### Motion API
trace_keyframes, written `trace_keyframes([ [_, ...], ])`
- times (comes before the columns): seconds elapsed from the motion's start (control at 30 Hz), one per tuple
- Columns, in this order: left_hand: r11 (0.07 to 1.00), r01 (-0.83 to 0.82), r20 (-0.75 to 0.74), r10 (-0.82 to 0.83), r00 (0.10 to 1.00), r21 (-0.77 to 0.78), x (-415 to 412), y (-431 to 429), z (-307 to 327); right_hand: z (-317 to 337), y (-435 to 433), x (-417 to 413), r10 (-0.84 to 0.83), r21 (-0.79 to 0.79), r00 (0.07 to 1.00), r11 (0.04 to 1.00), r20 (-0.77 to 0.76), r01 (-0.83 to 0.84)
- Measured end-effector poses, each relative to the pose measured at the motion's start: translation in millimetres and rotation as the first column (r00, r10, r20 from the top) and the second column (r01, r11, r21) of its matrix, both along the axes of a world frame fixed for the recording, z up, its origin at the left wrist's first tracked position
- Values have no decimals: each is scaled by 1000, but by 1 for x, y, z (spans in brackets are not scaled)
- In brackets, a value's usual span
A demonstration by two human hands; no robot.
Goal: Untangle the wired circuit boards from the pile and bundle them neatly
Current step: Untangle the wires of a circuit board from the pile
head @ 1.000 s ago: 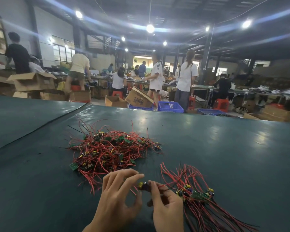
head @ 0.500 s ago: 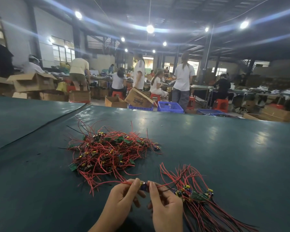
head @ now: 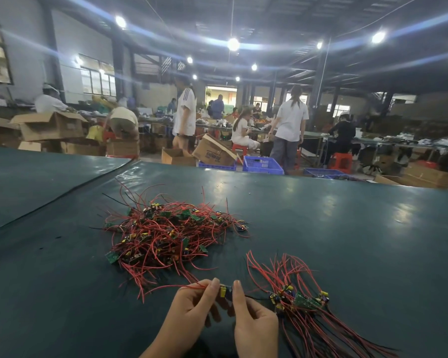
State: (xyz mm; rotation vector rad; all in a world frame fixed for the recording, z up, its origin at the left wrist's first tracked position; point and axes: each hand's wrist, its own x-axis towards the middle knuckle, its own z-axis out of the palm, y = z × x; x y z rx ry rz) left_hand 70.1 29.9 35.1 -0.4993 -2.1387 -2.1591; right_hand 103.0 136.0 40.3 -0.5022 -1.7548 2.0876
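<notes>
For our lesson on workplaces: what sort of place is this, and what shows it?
Probably a factory assembly hall. A pile of red-wired circuit boards lies on a long green table, workers sit and stand behind it, and cardboard boxes and blue crates stand on the floor.

Tangled heap of red wires and green circuit boards [head: 171, 236] centre-left, aligned bundle of red-wired boards [head: 303, 301] near right, narrow strip of dark green table cover [head: 360, 241] between them, wide bare cover beyond and right.

Dim hall, flaring ceiling lamps [head: 233, 44], glare on table [head: 347, 228], edges bowed.
</notes>
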Motion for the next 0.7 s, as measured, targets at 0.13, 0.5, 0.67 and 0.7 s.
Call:
trace_keyframes([
  [0.13, 998, 4, -19, -5, 1000, -68, 1, 0, 1, -4, -3, -2, -4, 74, 1000, 997, -21, 6],
  [0.5, 992, -4, 24, 7, 1000, -122, 2, 1, 1, 3, 6, -3, -37, -1, 999, 999, 28, 37],
  [0.67, 995, 6, 38, -2, 999, -99, 3, 2, 5, 1, 20, -13, -93, -57, 995, 994, 35, 95],
  [0.7, 996, -1, 39, 5, 999, -87, 3, 0, 6, 0, 24, -15, -118, -88, 992, 989, 38, 121],
])
